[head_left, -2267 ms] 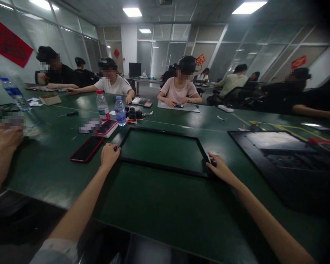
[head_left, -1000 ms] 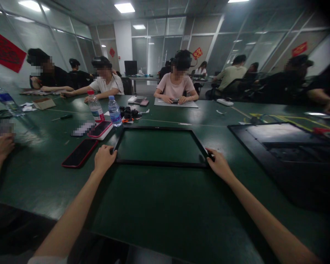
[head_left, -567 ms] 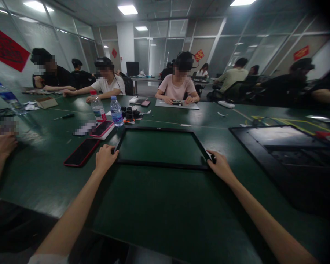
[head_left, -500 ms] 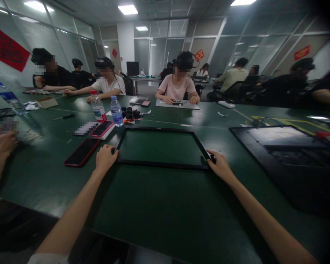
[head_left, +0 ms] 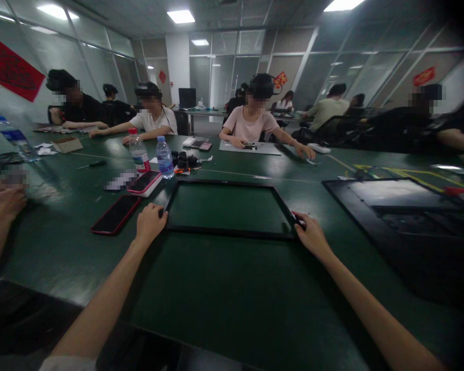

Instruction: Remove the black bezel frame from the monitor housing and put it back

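Observation:
A thin black rectangular frame (head_left: 232, 234), like a monitor bezel, lies flat or nearly flat in front of me, with the green tabletop showing through it. My left hand (head_left: 151, 222) is closed on its left side near the front corner. My right hand (head_left: 311, 233) grips the right side near the front corner. A small dark part shows by the right fingers; I cannot tell what it is. Left of my left hand lies a phone with a red edge (head_left: 116, 214).
Behind the phone are a pink-edged phone (head_left: 145, 182) and two bottles, one red-capped (head_left: 139, 154), one blue-capped (head_left: 164, 158). A large black panel (head_left: 375, 211) lies on the right. Another person's hand (head_left: 3, 201) rests at the left edge. Co-workers sit across the green table (head_left: 232, 288).
Both my hands and the black frame stay almost where they were. Across the table, the person in pink has stretched an arm out toward the right of the picture.

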The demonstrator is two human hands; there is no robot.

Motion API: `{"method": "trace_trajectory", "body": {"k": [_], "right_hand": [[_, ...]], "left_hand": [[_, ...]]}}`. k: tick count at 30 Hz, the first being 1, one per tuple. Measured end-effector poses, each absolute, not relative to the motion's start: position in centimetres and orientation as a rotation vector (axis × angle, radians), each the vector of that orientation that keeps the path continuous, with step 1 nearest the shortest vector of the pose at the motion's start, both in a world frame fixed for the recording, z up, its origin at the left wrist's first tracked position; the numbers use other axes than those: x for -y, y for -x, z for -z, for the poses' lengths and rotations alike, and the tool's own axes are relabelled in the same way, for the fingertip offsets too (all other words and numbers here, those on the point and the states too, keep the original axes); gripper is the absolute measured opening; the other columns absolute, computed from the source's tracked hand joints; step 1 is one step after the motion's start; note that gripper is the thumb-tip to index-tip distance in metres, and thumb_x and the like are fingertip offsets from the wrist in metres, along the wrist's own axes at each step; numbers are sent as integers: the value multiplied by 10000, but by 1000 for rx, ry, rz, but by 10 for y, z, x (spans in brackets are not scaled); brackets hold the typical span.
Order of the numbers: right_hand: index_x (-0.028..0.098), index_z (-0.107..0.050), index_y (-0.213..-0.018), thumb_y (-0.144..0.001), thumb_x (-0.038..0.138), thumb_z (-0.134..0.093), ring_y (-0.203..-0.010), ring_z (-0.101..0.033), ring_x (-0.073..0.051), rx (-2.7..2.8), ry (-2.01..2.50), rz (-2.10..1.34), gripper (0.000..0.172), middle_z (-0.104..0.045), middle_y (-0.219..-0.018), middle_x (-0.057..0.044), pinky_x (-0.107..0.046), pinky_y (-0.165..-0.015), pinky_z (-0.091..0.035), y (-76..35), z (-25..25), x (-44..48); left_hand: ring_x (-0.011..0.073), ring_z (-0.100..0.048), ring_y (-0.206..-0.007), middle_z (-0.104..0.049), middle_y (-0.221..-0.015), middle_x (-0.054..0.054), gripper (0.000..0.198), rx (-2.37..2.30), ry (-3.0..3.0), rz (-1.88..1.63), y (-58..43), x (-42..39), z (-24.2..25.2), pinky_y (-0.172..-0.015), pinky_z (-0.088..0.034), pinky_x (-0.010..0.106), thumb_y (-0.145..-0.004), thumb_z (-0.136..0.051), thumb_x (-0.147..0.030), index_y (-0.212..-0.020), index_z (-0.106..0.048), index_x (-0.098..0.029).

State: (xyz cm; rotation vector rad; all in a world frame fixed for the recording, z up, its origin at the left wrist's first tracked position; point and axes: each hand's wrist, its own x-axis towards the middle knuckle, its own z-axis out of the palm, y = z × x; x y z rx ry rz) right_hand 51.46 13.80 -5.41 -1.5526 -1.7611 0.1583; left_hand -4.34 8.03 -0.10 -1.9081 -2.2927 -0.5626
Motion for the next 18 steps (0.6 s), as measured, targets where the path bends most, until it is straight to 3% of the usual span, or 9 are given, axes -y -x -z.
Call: {"method": "trace_trajectory", "body": {"k": [5,12,18], "right_hand": [[180,-689,-1239,-788,271,-536,-1068,-658,-302,1763,1571,-145,485,-713,-1094,-133,-519,-1027,-500,-514,51,-138],[172,-664,-1250,-815,284,-490,-1148,-625,-314,1707,1574,-42,483,-696,-1190,-157,-528,-1030,-471,-517,45,-135],[81,-637,-1286,-869,252,-405,-1200,-558,-377,1579,1821,294,507,-647,-1207,-279,-562,-1071,-356,-555,27,-120]], "left_hand": [[327,-626,-1129,-661,-1233,151,385,2310,1899,557,43,-81,2,-910,-525,442,-974,-494,-417,-1180,-721,-185],[353,-565,-1208,-611,-1327,170,424,2196,1961,730,36,-77,-3,-938,-513,504,-995,-478,-416,-1311,-642,-184],[354,-448,-1381,-579,-1446,113,520,1923,2466,744,24,-64,-8,-1085,-395,613,-940,-552,-626,-1332,-650,-299]]}}
